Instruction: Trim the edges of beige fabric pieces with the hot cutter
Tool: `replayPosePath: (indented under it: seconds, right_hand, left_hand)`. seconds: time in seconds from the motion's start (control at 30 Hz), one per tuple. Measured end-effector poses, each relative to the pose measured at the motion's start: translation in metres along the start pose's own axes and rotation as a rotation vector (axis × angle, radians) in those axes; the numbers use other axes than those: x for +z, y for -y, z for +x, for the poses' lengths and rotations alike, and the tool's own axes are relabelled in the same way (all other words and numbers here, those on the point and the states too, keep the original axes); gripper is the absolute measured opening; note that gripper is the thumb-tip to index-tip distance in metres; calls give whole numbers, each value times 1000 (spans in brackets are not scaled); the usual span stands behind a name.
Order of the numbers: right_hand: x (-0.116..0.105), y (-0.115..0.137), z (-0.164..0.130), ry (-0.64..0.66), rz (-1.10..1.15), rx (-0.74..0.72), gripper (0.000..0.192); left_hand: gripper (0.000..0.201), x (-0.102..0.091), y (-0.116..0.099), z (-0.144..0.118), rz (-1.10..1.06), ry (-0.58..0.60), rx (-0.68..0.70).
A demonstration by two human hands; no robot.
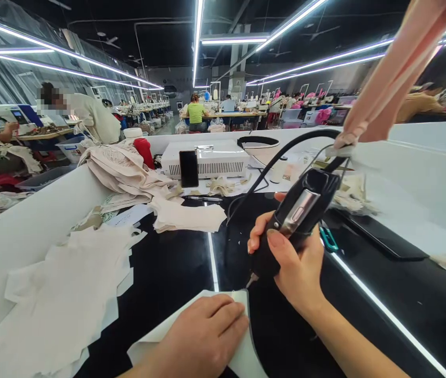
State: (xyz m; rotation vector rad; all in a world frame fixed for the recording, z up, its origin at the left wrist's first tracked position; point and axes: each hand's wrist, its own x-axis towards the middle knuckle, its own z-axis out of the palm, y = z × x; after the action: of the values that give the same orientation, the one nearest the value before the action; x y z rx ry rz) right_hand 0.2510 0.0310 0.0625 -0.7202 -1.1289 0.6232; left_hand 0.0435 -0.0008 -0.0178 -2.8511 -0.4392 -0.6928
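Low centre of the frame: left hand (201, 336) lies palm down on a pale cream cut piece of fabric (242, 362), fingers spread flat and pressing, grasping nothing. Fabric piece sits on the glossy black table (175, 273), its upper corner just right of the fingertips.

Right hand (291, 262), centre right, fingers clenched round a black handheld cutting tool with a silver panel (299, 212). Thumb lies along the tool's upper side. Tool's long axis runs from upper right of the frame down to lower left, tilted steeply; its thin metal tip (251, 280) meets, or all but meets, the upper corner of the fabric piece. Cannot tell whether it truly touches. A thick black cord (281, 152) arcs from the tool's rear toward upper left.

Key relation: tip sits just beside the left fingertips, on their right, at the fabric's edge. Right hand is above and to the right of the fabric; left hand is the nearer, being on it.

Left of the frame: loose heap of pale cut fabric pieces (65, 294). Behind, a white box-shaped machine (207, 157) with a dark phone (188, 168) leaning on it. Upper right: pink cloth strips (396, 73) hanging. Other people sit at sewing stations in the background.
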Motion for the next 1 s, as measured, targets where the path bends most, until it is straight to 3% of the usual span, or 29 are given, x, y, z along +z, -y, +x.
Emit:
replayPosePath:
  seconds: [0.23, 0.57, 0.7, 1.0]
  right_hand:
    - [0, 3, -4, 1, 10, 30, 36]
    - [9, 8, -4, -20, 38, 55, 34]
    - [10, 8, -4, -10, 35, 36, 39]
    - [11, 7, -6, 16, 8, 28, 30]
  left_hand:
    - [29, 5, 1, -3, -3, -38, 11]
    - [30, -7, 4, 6, -16, -110, 35]
    - [27, -6, 3, 8, -42, -120, 3]
    - [26, -13, 3, 13, -38, -146, -41]
